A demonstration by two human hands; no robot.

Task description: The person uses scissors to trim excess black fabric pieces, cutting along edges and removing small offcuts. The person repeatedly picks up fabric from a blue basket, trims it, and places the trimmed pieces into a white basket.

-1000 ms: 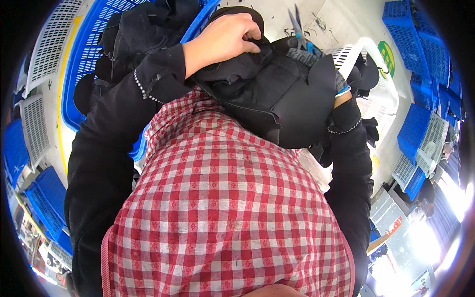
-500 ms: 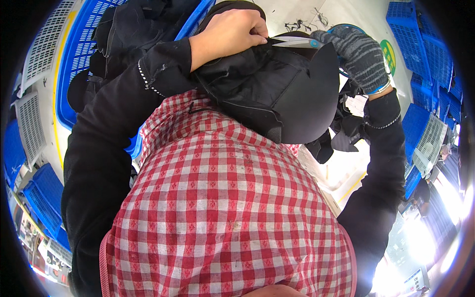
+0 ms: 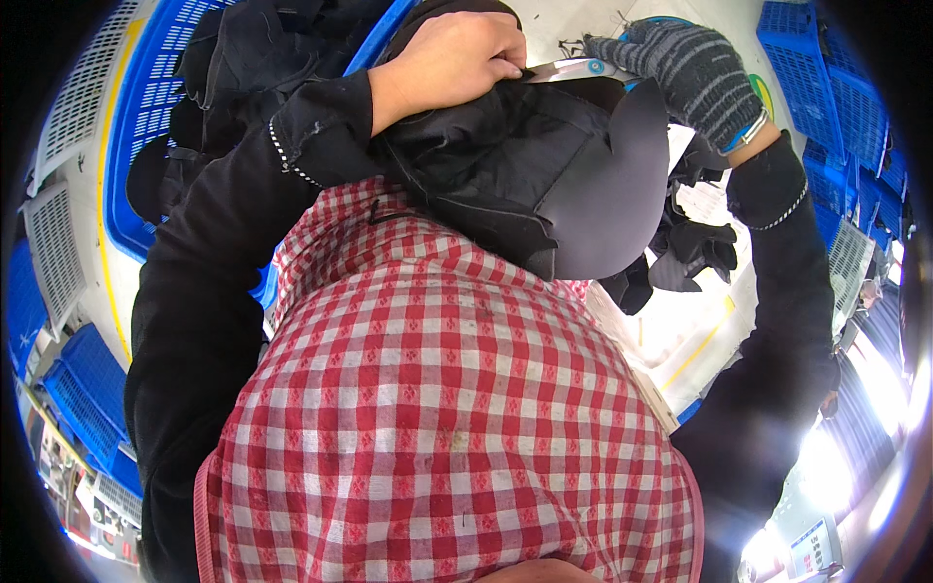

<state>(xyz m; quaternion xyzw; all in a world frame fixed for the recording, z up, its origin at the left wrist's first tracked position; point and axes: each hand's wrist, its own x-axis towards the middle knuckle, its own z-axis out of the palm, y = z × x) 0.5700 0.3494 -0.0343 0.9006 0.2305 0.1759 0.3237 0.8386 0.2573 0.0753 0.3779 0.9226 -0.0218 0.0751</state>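
My bare left hand (image 3: 455,63) is closed, thumb and fingers pinching the upper edge of a black fabric piece (image 3: 486,160). This sewn piece lies bunched over my lap, and a smooth, curved dark panel (image 3: 607,199) spreads at its right side. In a grey striped knit glove, my right hand (image 3: 685,78) grips a pair of scissors (image 3: 573,69) with a blue pivot. Their blades point left at the fabric edge, close to my left fingertips. The tips are hidden at the fabric, and the glove covers most of the handles.
At the left stands a blue plastic basket (image 3: 121,194) with black fabric pieces (image 3: 258,73) heaped in it. More black pieces (image 3: 695,255) lie below my right wrist. Thread scraps (image 3: 571,47) dot the pale surface beyond the scissors. Stacked blue crates (image 3: 812,87) line the right side.
My right hand and the scissors have shifted up and left, bringing the pivot nearer my left fingers. My right forearm has swung outward. The left hand keeps its pinch almost in place.
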